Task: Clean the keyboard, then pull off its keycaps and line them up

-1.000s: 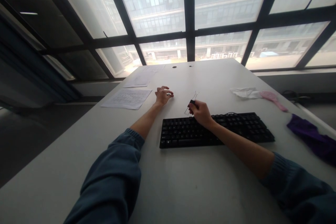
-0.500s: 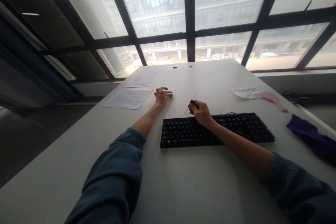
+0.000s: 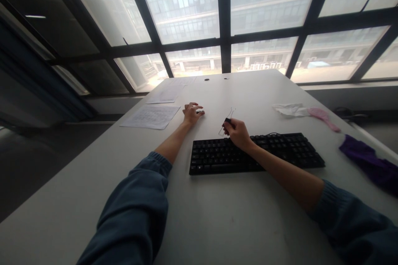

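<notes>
A binder clip [image 3: 228, 120] with a black body and wire handles is pinched in my right hand [image 3: 239, 131], just above the back edge of the black keyboard [image 3: 214, 155]. One wire handle points up and away, the other down toward the keys. Farther left, my left hand [image 3: 190, 113] rests on the white table with its thumb and fingers apart. Between the thumb and forefinger lies a small dark object [image 3: 200, 112], partly hidden and too small to name.
Printed sheets of paper [image 3: 151, 116] lie left of my left hand. On the right are a white cloth [image 3: 290, 110], a pink cloth [image 3: 323, 118] and a purple cloth [image 3: 368, 161]. Large windows [image 3: 192, 8] stand beyond the table's [image 3: 224, 215] far edge.
The forefinger of my left hand has lifted slightly from the thumb, widening the gap around the small dark object. My right hand keeps the binder clip in nearly the same spot.
</notes>
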Action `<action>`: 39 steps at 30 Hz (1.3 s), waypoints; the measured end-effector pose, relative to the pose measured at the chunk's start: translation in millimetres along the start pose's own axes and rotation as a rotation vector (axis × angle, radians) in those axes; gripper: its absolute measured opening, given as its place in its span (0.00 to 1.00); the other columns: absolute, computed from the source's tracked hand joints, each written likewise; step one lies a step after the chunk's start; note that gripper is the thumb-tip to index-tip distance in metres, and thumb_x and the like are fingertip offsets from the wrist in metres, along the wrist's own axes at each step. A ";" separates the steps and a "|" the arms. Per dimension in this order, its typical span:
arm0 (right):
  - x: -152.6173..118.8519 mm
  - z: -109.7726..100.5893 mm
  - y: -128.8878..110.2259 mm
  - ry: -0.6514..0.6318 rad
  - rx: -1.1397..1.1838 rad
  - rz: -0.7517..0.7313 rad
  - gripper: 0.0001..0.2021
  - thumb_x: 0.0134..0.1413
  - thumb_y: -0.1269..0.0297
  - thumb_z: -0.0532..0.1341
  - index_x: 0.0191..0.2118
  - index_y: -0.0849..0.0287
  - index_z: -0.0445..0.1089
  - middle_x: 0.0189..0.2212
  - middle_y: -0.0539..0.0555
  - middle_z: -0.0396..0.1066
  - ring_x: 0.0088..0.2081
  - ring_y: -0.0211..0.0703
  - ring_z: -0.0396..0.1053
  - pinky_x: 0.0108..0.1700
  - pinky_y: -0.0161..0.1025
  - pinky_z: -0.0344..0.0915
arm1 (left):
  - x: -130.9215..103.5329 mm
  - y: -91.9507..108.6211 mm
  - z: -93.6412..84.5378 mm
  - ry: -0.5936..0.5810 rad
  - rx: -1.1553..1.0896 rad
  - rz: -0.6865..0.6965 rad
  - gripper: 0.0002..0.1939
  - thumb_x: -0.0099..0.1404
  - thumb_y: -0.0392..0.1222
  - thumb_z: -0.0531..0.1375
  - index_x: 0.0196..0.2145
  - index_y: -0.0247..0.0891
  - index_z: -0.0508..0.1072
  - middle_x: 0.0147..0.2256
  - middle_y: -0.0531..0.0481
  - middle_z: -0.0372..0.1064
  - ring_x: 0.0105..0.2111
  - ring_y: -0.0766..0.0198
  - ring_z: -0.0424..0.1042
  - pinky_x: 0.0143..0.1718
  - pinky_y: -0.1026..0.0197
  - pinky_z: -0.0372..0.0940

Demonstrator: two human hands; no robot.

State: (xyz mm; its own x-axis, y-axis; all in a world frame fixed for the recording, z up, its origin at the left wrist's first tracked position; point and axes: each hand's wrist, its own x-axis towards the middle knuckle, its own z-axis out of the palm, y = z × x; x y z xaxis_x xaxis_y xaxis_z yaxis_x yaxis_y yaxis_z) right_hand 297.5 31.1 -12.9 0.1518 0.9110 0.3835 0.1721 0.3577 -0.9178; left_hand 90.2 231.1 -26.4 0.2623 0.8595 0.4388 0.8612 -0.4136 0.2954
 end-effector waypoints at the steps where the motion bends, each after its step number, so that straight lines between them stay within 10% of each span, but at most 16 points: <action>1: 0.1 -0.1 0.2 -0.001 0.001 0.001 0.13 0.58 0.55 0.60 0.29 0.60 0.70 0.22 0.53 0.71 0.23 0.39 0.68 0.26 0.36 0.65 | -0.5 0.5 -0.5 -0.001 0.003 0.007 0.14 0.60 0.49 0.67 0.45 0.49 0.79 0.55 0.45 0.65 0.55 0.45 0.56 0.53 0.46 0.57; 13: -0.5 -2.2 -3.0 0.025 0.006 -0.091 0.12 0.59 0.56 0.59 0.31 0.60 0.71 0.25 0.53 0.72 0.27 0.41 0.70 0.31 0.37 0.66 | -20.1 57.2 -49.5 0.213 -0.137 0.040 0.12 0.70 0.43 0.55 0.46 0.42 0.77 0.50 0.44 0.69 0.53 0.49 0.61 0.53 0.48 0.56; 20: 1.4 -18.6 -8.1 -0.103 -0.100 -0.128 0.10 0.59 0.59 0.59 0.33 0.60 0.73 0.24 0.52 0.72 0.27 0.41 0.70 0.32 0.37 0.67 | -77.9 107.4 -80.6 -0.064 -0.256 0.310 0.10 0.66 0.39 0.60 0.44 0.44 0.79 0.44 0.48 0.72 0.48 0.53 0.66 0.54 0.48 0.58; 27: -0.6 -31.8 -3.7 -0.193 -0.129 -0.138 0.10 0.59 0.61 0.58 0.32 0.59 0.73 0.25 0.52 0.73 0.28 0.42 0.71 0.33 0.37 0.66 | -130.4 111.4 -77.0 -0.204 -0.304 0.323 0.10 0.63 0.34 0.61 0.40 0.44 0.79 0.41 0.49 0.74 0.45 0.55 0.68 0.52 0.50 0.61; 39: -2.4 -25.8 -4.9 -0.222 -0.195 -0.122 0.11 0.60 0.62 0.58 0.28 0.60 0.70 0.20 0.49 0.70 0.24 0.39 0.67 0.29 0.35 0.60 | -138.1 110.6 -64.2 -0.166 -0.255 0.334 0.10 0.64 0.33 0.59 0.39 0.43 0.79 0.39 0.49 0.74 0.43 0.56 0.68 0.49 0.52 0.63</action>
State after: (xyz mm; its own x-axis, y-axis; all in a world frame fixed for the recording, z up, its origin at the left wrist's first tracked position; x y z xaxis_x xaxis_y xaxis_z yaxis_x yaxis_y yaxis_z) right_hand 321.4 21.8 -6.7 -0.0942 0.8941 0.4379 0.3626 0.4405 -0.8213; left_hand 121.3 47.4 0.1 0.5919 0.6943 0.4094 0.5879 -0.7194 0.3700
